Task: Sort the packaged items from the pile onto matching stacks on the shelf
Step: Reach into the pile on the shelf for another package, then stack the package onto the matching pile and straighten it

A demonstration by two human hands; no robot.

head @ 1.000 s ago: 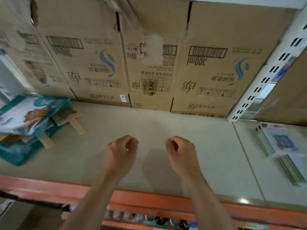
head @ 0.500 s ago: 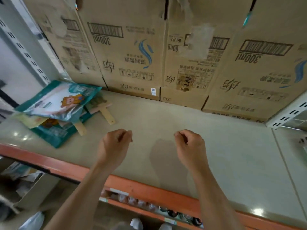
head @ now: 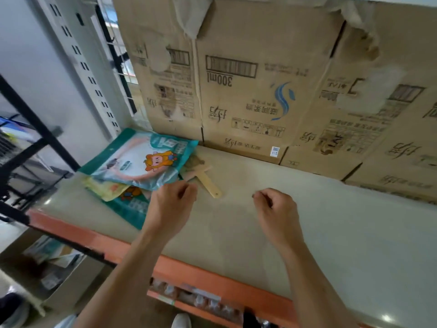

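1. Head view: the pile of packets (head: 142, 159) lies at the left end of the shelf (head: 331, 233), teal cartoon packet on top, with a wooden stick (head: 209, 183) poking out beside it and cardboard boxes (head: 260, 91) behind.
2. Left hand (head: 172, 207) is just beside the pile, fingers clenched and holding nothing. Right hand (head: 276, 214) is well apart from it, also clenched and holding nothing.
3. Step, judged: reaching for a pick, nothing sorted yet. Next move: open the left fingers, pinch the top packet's edge, lift.

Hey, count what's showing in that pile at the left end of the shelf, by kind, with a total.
Teal packets: 2
Yellow packet: 1
Wooden handle: 1
Total: 4 visible; more may lie hidden underneath.
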